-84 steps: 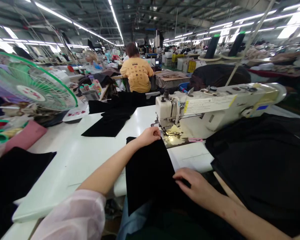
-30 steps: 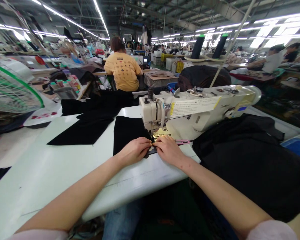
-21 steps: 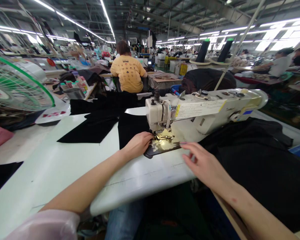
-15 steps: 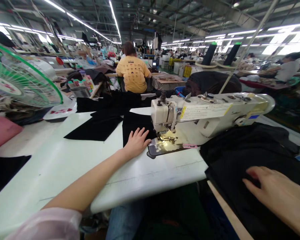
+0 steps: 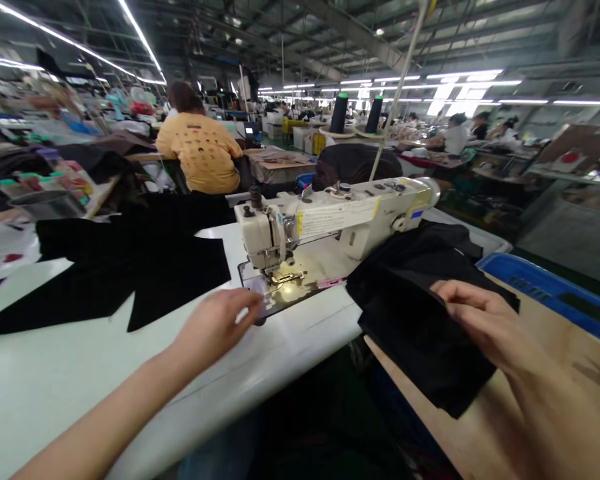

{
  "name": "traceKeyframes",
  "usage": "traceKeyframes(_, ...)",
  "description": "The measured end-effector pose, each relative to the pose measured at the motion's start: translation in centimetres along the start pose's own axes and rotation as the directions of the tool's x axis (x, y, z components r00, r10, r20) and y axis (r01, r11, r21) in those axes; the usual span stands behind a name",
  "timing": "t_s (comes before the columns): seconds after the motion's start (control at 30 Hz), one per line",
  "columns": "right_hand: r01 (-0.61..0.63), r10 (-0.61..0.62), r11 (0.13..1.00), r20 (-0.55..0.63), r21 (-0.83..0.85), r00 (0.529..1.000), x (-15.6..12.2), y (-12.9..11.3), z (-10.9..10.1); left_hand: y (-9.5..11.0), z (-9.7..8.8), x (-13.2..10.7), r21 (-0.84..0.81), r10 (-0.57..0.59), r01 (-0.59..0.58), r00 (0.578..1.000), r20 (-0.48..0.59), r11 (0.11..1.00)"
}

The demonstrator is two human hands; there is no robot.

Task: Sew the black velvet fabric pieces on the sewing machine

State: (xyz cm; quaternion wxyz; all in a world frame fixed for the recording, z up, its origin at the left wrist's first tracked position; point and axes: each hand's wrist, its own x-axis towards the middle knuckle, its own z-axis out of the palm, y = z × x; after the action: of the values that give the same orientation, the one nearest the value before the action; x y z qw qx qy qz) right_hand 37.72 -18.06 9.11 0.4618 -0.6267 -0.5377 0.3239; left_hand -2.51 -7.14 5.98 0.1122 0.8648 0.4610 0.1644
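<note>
My left hand [image 5: 225, 319] is at the near left corner of the sewing machine's bed, its thumb and fingertips brought close together. What lies between those tips, if anything, is too small to make out. The white sewing machine [image 5: 325, 223] stands just beyond it, with bare metal under its presser foot [image 5: 275, 270]. On the right, my right hand [image 5: 480, 317] pinches the edge of a black fabric piece [image 5: 425, 340], lifting it from the pile of black fabric [image 5: 430, 243]. More black cut pieces [image 5: 180, 273] lie flat on the white table left of the machine.
Pink thread snips [image 5: 330, 283] rest on the machine bed. A blue plastic crate [image 5: 560, 293] sits at the right, beside a wooden board [image 5: 570, 373]. Two dark thread cones [image 5: 339, 113] stand behind the machine. A person in a yellow shirt [image 5: 197, 150] sits farther back.
My left hand has come off the black fabric left of the needle and moved to the bed's edge. My right hand has closed on a black piece and raised it. The view has turned right.
</note>
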Motion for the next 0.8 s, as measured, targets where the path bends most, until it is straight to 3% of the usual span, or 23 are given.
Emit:
traceKeyframes(0.03, -0.030, 0.008, 0.987, 0.140, 0.158, 0.990, -0.7, -1.0, 1.0, 2.3, 0.3, -0.4, -0.141, 0.092, -0.093, 0.996, -0.016, 0.986)
traceKeyframes(0.1, -0.207, 0.043, 0.913, 0.420, 0.353, 0.906, -2.0, -2.5, 3.5, 6.4, 0.8, -1.0, -0.357, 0.184, -0.205, 0.979, -0.091, 0.911)
traceKeyframes(0.17, -0.399, 0.083, 0.814, 0.594, 0.423, 0.800, -3.0, -3.8, 6.1, 9.3, 0.9, -0.9, -0.544, 0.181, -0.223, 0.975, -0.130, 0.809)
traceKeyframes(0.2, -0.461, 0.092, 0.761, 0.629, 0.456, 0.772, -3.3, -4.3, 7.2, 10.3, 0.7, -0.6, -0.631, 0.147, -0.190, 0.982, -0.119, 0.752)
traceKeyframes(0.23, -0.492, 0.088, 0.712, 0.631, 0.502, 0.771, -3.4, -4.9, 8.1, 10.9, 0.3, -0.3, -0.707, 0.089, -0.136, 0.991, -0.103, 0.694)
traceKeyframes(0.3, -0.474, 0.060, 0.628, 0.568, 0.618, 0.821, -3.5, -6.0, 9.4, 11.5, -0.9, 0.4, -0.791, -0.080, -0.032, 0.992, -0.102, 0.611)
traceKeyframes(0.37, -0.393, 0.000, 0.581, 0.482, 0.713, 0.876, -3.7, -6.8, 9.9, 11.6, -2.6, 0.7, -0.770, -0.231, 0.000, 0.954, -0.191, 0.638)
traceKeyframes(0.43, -0.255, -0.092, 0.626, 0.395, 0.737, 0.914, -4.3, -7.2, 10.0, 11.6, -4.6, 0.6, -0.657, -0.270, -0.011, 0.906, -0.326, 0.754)
traceKeyframes(0.53, -0.015, -0.144, 0.843, 0.252, 0.538, 0.957, -5.1, -6.9, 10.1, 11.6, -7.4, -0.5, -0.480, -0.232, 0.009, 0.883, -0.408, 0.877)
traceKeyframes(0.63, 0.108, -0.140, 0.963, 0.117, 0.249, 0.983, -3.9, -6.7, 9.9, 10.6, -10.1, -1.5, -0.508, -0.202, 0.035, 0.939, -0.278, 0.861)
traceKeyframes(0.73, 0.228, -0.238, 0.962, 0.057, 0.148, 0.969, -0.1, -7.5, 9.7, 8.6, -13.3, -1.0, -0.564, -0.127, 0.109, 0.992, 0.008, 0.819)
traceKeyframes(0.8, 0.306, -0.314, 0.947, 0.090, 0.092, 0.945, 2.7, -8.9, 9.8, 7.5, -15.5, 0.0, -0.528, -0.130, 0.137, 0.990, 0.051, 0.838)
